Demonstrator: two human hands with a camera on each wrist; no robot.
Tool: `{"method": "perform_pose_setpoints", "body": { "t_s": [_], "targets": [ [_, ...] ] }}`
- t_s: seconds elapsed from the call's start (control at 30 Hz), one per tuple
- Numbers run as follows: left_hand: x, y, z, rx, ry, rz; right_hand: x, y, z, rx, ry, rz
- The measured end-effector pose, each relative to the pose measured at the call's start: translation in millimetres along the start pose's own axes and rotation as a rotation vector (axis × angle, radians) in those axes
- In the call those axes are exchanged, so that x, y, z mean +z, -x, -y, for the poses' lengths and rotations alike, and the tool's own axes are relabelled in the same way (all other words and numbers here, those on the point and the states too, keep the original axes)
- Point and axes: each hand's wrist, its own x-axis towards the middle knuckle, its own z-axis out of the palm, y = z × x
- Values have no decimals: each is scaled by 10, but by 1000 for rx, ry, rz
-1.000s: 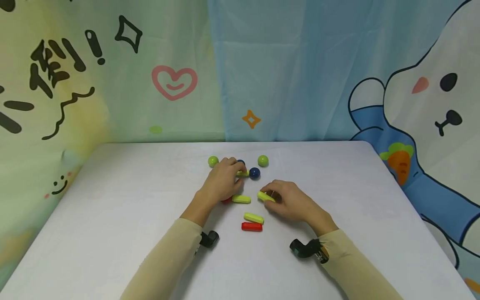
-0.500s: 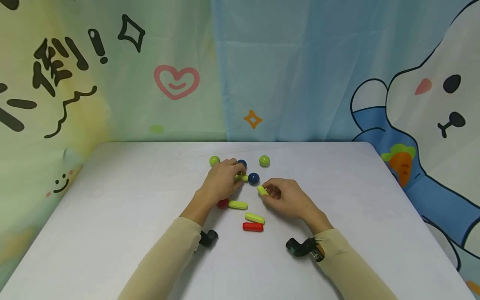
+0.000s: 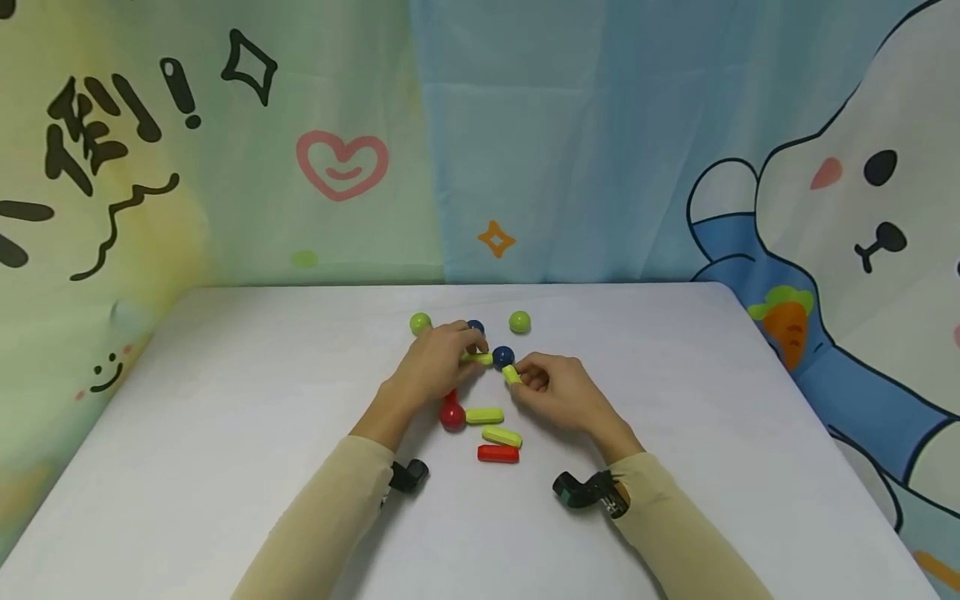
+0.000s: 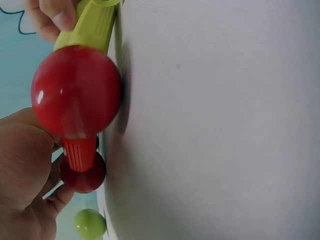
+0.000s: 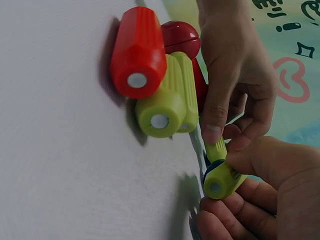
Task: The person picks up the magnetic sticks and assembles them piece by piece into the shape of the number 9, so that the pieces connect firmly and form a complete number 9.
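My left hand [image 3: 437, 360] pinches a yellow-green building rod [image 3: 477, 358] whose far end meets a blue ball [image 3: 503, 357]. Between thumb and fingers, my right hand [image 3: 561, 393] holds a second yellow-green rod [image 3: 512, 374], its tip right at that ball. A pale disc shows on this rod's free end in the right wrist view. Below my left hand lies a red ball [image 3: 452, 417], joined to a red rod [image 4: 80, 154] and touching another yellow-green rod [image 3: 485, 415]. In the left wrist view, a second red ball [image 4: 82, 176] sits at the red rod's other end.
Toward the front of the white table [image 3: 300, 350] lie a loose yellow-green rod [image 3: 502, 436] and a red rod [image 3: 498, 453], side by side. Behind the hands are two green balls, one left [image 3: 420, 323] and one right [image 3: 520, 322], plus a partly hidden blue ball [image 3: 476, 326].
My right hand has moved left, bringing its rod up to the blue ball. The left hand's rod and blue ball came slightly nearer. The red ball with its yellow-green rod shifted toward the front.
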Motion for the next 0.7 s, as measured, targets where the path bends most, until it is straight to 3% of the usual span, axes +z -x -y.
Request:
{"method": "perform_pose_setpoints", "body": {
  "t_s": [0.33,0.53,0.7],
  "targets": [
    [31,3,141,-40,261,28,26,-47,63,51,24,12],
    [30,2,174,-41,309,27,45,-81,85,84,41,13],
    [25,-5,179,-35,317,31,58,-96,117,159,37,13]
  ]
}}
